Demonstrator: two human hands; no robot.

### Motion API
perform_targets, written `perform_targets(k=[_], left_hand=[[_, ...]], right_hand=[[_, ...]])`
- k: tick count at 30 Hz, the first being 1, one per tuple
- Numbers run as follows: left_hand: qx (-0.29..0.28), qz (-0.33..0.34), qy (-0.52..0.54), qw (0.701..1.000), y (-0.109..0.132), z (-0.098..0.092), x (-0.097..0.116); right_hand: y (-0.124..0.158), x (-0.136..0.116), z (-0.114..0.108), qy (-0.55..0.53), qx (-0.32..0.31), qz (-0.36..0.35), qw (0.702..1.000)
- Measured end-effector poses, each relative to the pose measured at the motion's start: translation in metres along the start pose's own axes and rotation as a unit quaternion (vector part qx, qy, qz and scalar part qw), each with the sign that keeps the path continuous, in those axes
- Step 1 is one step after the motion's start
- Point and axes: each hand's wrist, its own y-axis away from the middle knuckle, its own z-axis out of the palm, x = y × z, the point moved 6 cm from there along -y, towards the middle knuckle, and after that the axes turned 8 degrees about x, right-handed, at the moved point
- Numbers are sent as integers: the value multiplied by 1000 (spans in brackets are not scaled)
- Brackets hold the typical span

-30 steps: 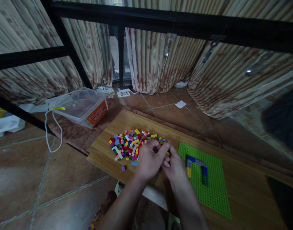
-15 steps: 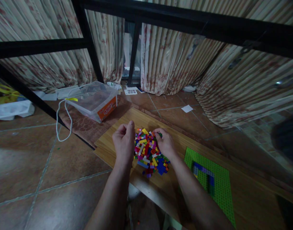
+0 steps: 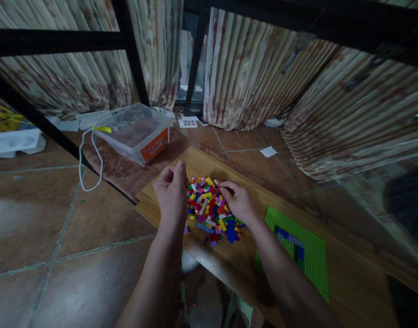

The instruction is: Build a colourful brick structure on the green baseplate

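Observation:
A heap of small coloured building bricks (image 3: pixel 209 207) lies on a wooden bench. At its left side my left hand (image 3: pixel 171 191) is held up as a fist, thumb on top; whatever is inside the fingers is hidden. My right hand (image 3: pixel 240 201) reaches into the heap's far right side, index finger and thumb bent towards each other among the bricks. Any brick in that pinch is too small to make out. Right of the heap lies a green studded baseplate (image 3: pixel 314 255), partly behind my right forearm, bearing an angled row of blue and purple bricks (image 3: pixel 300 251).
On the patterned mat beyond the wooden bench (image 3: pixel 191 159) stands a clear plastic box (image 3: pixel 130 136) with an orange label and white cord handle. A dark metal frame (image 3: pixel 134 59) and curtains (image 3: pixel 243 73) rise behind. White packaging (image 3: pixel 17 142) sits at left.
The view has shifted slightly. My left hand has moved a little left, away from the heap, still closed. My right hand stays at the heap, its index finger now straighter.

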Motion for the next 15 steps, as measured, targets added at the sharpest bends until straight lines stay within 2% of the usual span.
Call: perform_targets(k=[9,12,15], left_hand=[[4,-22,10,1000,-2,0,-2],[11,-13,16,1000,-4,-2,-1],[16,-8,9,1000,-5,-5,-1]], right_hand=[[16,-23,-22,8,29,-36,999],[29,-42,-6,76,-27,-110,991],[42,-58,20,159,-101,-189,964]])
